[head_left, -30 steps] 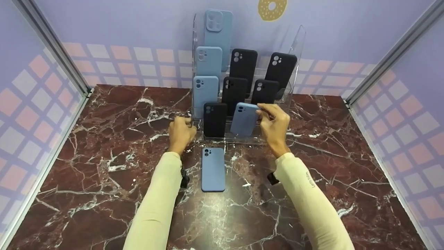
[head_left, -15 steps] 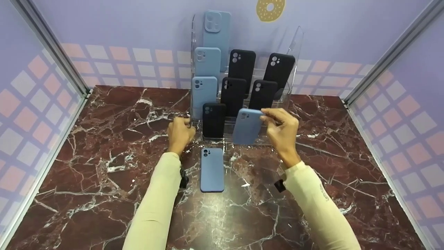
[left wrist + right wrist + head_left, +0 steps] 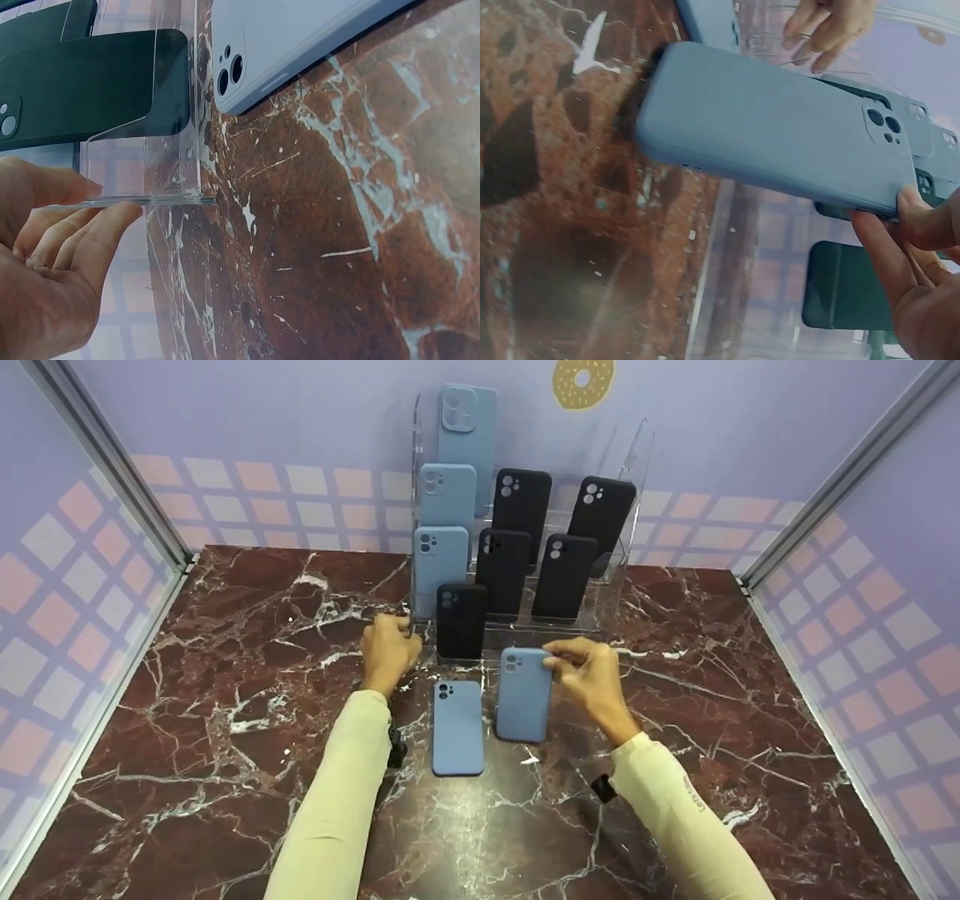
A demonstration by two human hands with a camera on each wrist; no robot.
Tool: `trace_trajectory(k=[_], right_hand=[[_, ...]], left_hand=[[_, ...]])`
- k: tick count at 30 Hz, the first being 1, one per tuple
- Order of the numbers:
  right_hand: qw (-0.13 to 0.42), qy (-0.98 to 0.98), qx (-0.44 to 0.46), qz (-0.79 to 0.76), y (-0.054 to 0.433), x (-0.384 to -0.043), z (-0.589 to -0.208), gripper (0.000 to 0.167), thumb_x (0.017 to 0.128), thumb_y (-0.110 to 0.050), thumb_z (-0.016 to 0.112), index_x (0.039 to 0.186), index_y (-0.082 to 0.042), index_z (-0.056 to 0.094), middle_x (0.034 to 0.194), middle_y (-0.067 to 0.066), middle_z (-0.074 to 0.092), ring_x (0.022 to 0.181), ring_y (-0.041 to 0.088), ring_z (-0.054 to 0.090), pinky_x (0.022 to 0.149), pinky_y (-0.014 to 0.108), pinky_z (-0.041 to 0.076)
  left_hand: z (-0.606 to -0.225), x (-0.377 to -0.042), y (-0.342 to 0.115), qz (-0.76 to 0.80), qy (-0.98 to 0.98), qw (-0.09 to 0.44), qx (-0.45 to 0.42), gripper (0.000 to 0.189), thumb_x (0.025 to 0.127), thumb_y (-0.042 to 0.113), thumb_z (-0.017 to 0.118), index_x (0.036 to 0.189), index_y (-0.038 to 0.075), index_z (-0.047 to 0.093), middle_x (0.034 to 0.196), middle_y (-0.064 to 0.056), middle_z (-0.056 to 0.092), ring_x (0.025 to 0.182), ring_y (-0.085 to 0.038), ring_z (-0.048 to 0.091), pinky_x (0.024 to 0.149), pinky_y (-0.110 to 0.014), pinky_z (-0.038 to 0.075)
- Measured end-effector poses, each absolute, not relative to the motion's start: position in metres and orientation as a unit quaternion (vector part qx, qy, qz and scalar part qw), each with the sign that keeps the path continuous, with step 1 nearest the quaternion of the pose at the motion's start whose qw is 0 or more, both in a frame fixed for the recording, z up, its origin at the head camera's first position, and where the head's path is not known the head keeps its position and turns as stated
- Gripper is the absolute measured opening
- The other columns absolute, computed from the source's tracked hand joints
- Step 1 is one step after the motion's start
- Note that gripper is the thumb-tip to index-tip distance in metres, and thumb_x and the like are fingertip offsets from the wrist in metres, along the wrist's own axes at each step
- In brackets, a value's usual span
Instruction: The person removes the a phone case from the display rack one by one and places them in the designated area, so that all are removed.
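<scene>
My right hand [image 3: 589, 675] pinches the top right corner of a greyish-blue phone case [image 3: 524, 697], which stands tilted in front of the stand. In the right wrist view thumb and fingers clasp that corner of the case [image 3: 765, 124], near its camera cutout. Beside it, a second greyish-blue phone case [image 3: 457, 731] lies on the table. My left hand [image 3: 390, 652] is at the left side of the clear acrylic stand [image 3: 517, 641]. The left wrist view has its thumb and fingers pinching the edge of the stand's clear side panel [image 3: 150, 200].
Tiers of the stand hold light blue phone cases [image 3: 441, 562] on the left and black phone cases [image 3: 566, 577] in the middle and right. One black case [image 3: 461, 622] is in the front tier. Patterned walls [image 3: 262, 502] enclose the marbled table [image 3: 225, 780].
My right hand has lifted the greyish-blue case out of the stand's front tier and brought it forward and down, beside the lying case. My left hand has stayed at the stand's side.
</scene>
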State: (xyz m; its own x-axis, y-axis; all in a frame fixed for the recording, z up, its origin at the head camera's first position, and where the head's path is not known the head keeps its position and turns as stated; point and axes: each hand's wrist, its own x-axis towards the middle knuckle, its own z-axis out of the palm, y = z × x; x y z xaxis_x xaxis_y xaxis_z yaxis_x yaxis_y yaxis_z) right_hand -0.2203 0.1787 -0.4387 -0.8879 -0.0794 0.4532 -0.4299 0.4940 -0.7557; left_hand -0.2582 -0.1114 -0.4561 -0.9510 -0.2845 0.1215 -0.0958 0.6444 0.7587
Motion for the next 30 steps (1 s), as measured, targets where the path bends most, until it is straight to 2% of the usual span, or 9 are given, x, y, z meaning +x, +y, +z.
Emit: trace_trajectory(k=[7, 14, 19, 24, 30], right_hand=[[0.134, -0.876, 0.117, 0.448, 0.174, -0.221, -0.451, 0.013, 0.08, 0.003, 0.08, 0.093, 0.003, 0.079, 0.085, 0.014, 0.076, 0.067, 0.025, 0.071, 0.057, 0.018, 0.05], [0.097, -0.895, 0.083, 0.428, 0.172, -0.224, -0.465, 0.012, 0.082, 0.0, 0.078, 0.094, 0.0, 0.08, 0.085, 0.012, 0.076, 0.073, 0.028, 0.072, 0.061, 0.032, 0.056], [0.084, -0.906, 0.072, 0.408, 0.168, -0.227, -0.475, 0.013, 0.081, -0.003, 0.08, 0.095, -0.003, 0.081, 0.085, 0.01, 0.077, 0.075, 0.026, 0.073, 0.068, 0.04, 0.058], [0.077, -0.915, 0.078, 0.388, 0.164, -0.23, -0.483, 0.013, 0.081, -0.005, 0.081, 0.094, -0.004, 0.081, 0.085, 0.01, 0.077, 0.073, 0.023, 0.072, 0.068, 0.041, 0.057], [0.066, -0.926, 0.061, 0.366, 0.159, -0.232, -0.489, 0.015, 0.08, -0.008, 0.082, 0.094, -0.005, 0.081, 0.088, 0.01, 0.077, 0.073, 0.023, 0.07, 0.069, 0.04, 0.056]], left_hand=[[-0.457, -0.259, -0.113, -0.415, -0.897, 0.115, 0.102, 0.027, 0.08, 0.003, 0.064, 0.101, 0.007, 0.08, 0.087, -0.011, 0.077, 0.087, -0.036, 0.068, 0.089, -0.049, 0.05], [-0.457, -0.259, -0.111, -0.415, -0.897, 0.115, 0.105, 0.024, 0.079, 0.003, 0.064, 0.097, 0.006, 0.08, 0.083, -0.011, 0.076, 0.086, -0.037, 0.067, 0.087, -0.048, 0.05], [-0.457, -0.258, -0.111, -0.418, -0.895, 0.113, 0.105, 0.024, 0.079, 0.002, 0.064, 0.096, 0.005, 0.08, 0.084, -0.012, 0.076, 0.087, -0.037, 0.067, 0.088, -0.048, 0.049], [-0.458, -0.258, -0.111, -0.42, -0.894, 0.113, 0.105, 0.028, 0.079, 0.002, 0.063, 0.101, 0.006, 0.08, 0.09, -0.013, 0.077, 0.091, -0.038, 0.068, 0.09, -0.049, 0.049], [-0.456, -0.258, -0.111, -0.419, -0.895, 0.114, 0.106, 0.022, 0.079, 0.002, 0.064, 0.094, 0.006, 0.08, 0.084, -0.012, 0.076, 0.089, -0.038, 0.067, 0.089, -0.048, 0.049]])
